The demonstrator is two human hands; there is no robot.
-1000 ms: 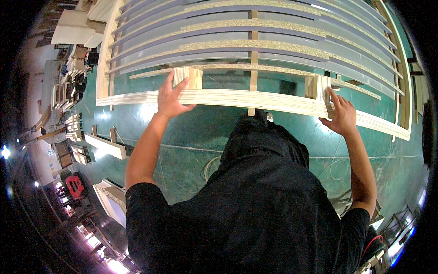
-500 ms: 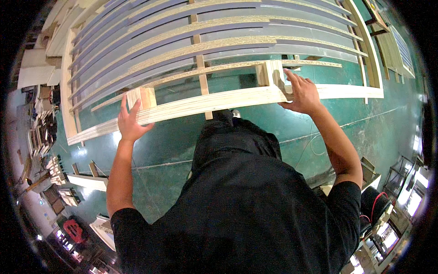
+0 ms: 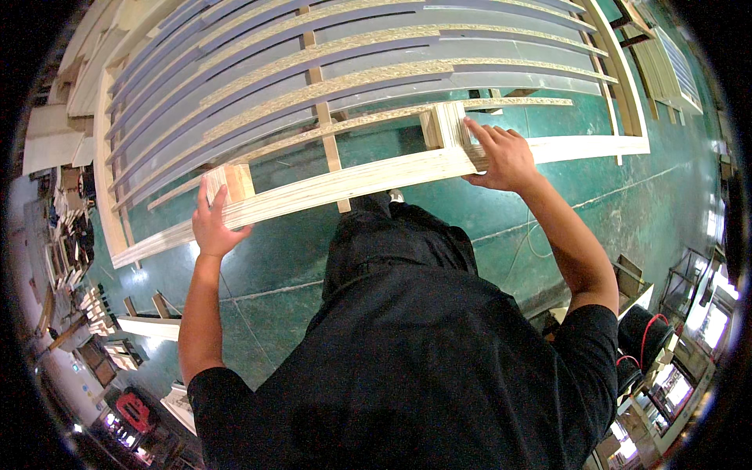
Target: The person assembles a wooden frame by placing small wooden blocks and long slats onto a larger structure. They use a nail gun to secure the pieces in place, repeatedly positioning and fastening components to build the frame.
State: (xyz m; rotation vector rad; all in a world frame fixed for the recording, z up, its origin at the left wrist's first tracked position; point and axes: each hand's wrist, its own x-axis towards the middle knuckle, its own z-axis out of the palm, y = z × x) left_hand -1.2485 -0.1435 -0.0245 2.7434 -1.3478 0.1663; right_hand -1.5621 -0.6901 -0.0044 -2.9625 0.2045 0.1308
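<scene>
Wooden frame [image 3: 623,84]: lay in front of the person, its long near bar [image 3: 360,178] closest to the body, running aslant.
Left hand [image 3: 213,227]: at the bar's left part, thumb along the near edge, fingers parted and up against the left block [image 3: 240,182]. Firmness of grip: could not tell.
Right hand [image 3: 509,160]: over the bar just right of the right block [image 3: 450,128], thumb at the near edge, forefinger reaching to the block. Whether clasped tight or merely resting: could not tell.
Blocks: both pale wood, well apart, set along the bar's far side.
Slats [image 3: 325,56]: several rows beyond the blocks, side to side across the frame.
Batten [image 3: 332,153]: crossed under the bar between the two hands, its end poking out on the near side.
Floor [image 3: 642,204]: green, a pale line across it.
Lower left: white board [image 3: 153,327] and red object [image 3: 133,411].
</scene>
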